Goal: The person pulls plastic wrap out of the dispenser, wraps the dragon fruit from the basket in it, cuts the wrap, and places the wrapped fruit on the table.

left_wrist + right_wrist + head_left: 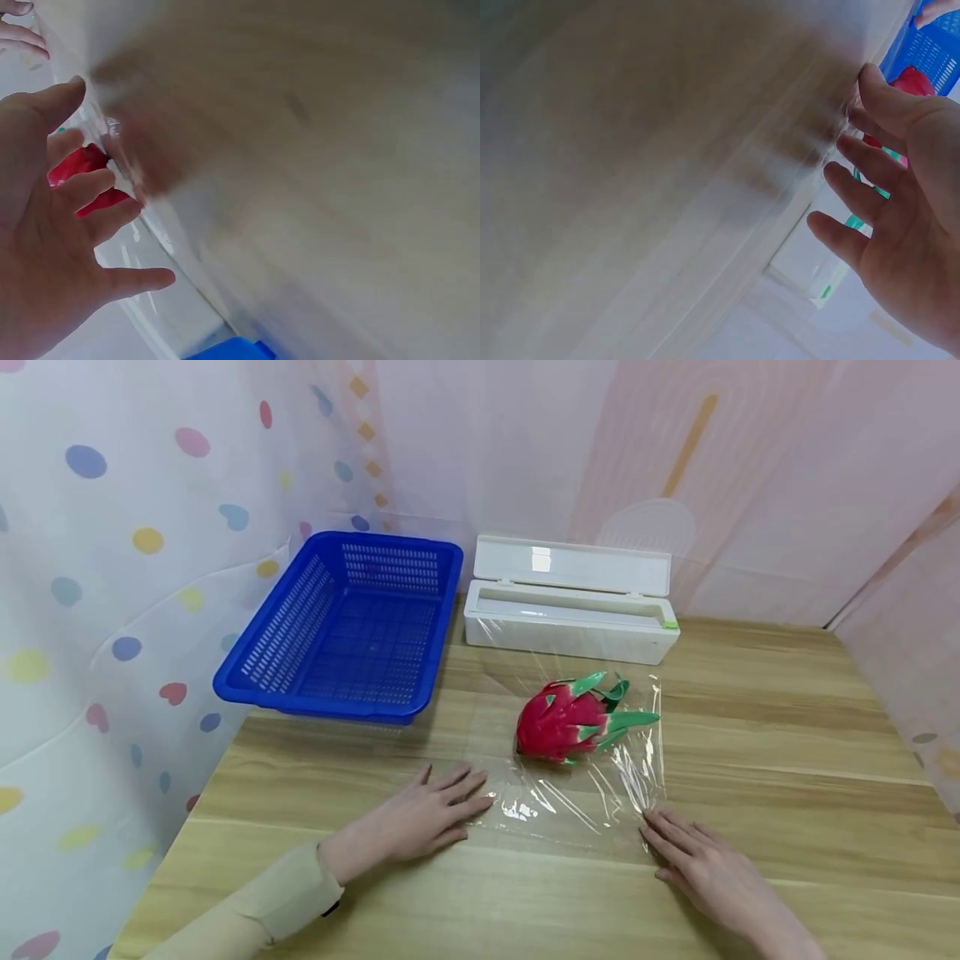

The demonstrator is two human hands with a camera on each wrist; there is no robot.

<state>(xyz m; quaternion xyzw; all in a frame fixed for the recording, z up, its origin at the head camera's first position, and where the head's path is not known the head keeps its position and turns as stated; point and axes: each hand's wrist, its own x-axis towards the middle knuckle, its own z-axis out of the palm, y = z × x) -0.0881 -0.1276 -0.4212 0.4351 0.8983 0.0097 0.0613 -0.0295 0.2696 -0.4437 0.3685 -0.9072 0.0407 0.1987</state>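
Note:
A red dragon fruit (555, 722) with green leaf tips lies on a sheet of clear cling film (562, 822) spread over the wooden table. The film runs back toward a white box. My left hand (431, 814) rests at the film's near left part, fingers spread and fairly straight. At the near right corner of the film is my right hand (708, 868), its fingertips right at the wrinkled edge. In the right wrist view the fingers (855, 191) are lightly bent and apart, with the thumb separate from them.
The long white cling film box (570, 639) stands at the back with its lid raised. To its left sits a blue plastic basket (423, 685) with slotted walls. Patterned curtains (150, 610) hang along the left and back of the table (787, 735).

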